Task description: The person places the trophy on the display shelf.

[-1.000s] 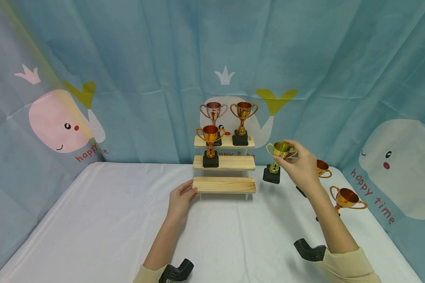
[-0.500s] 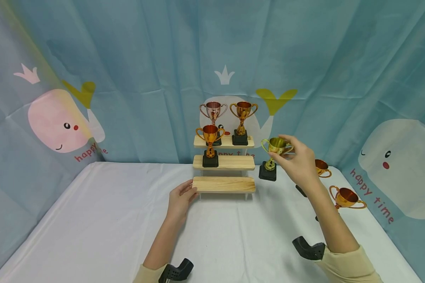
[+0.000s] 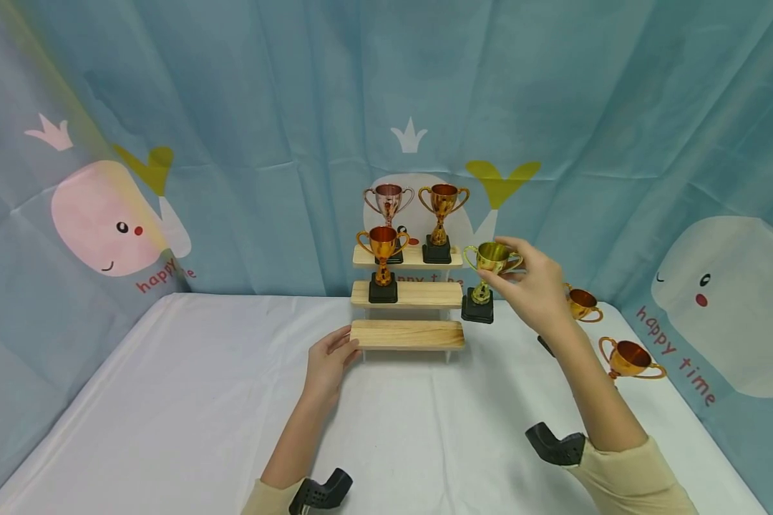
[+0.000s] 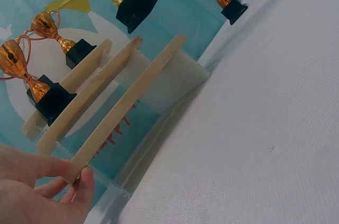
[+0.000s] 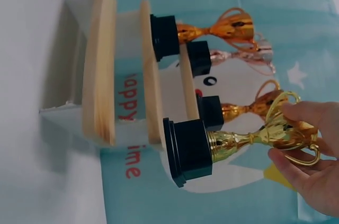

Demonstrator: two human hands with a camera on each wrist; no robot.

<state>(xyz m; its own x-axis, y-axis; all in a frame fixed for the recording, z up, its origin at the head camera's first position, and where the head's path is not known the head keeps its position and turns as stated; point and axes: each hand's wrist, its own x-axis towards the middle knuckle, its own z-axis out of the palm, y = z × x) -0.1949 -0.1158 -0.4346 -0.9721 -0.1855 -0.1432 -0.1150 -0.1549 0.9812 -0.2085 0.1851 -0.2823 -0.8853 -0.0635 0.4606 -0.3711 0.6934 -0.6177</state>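
A yellow-gold trophy cup (image 3: 482, 292) on a black base hangs upright in the air, just right of the three-step wooden display stand (image 3: 407, 335). My right hand (image 3: 533, 287) pinches it by the cup, thumb in front and fingers behind. At the stand's lower left corner, my left hand (image 3: 328, 366) grips the end of the lowest board (image 4: 127, 106) between thumb and fingers. On the middle board an orange-gold trophy (image 3: 383, 257) stands at the left. The top board carries a rose-coloured trophy (image 3: 389, 200) at the left and a gold trophy (image 3: 442, 214) at the right.
Two more trophies stand on the white cloth at the right: a copper-coloured trophy (image 3: 630, 359) and, partly hidden behind my right arm, another trophy (image 3: 582, 304). A blue curtain (image 3: 264, 164) with whale prints hangs close behind the stand.
My right hand has moved left and slightly up with the yellow-gold trophy, bringing its base close to the stand's right side. The left hand has stayed on the lowest board.
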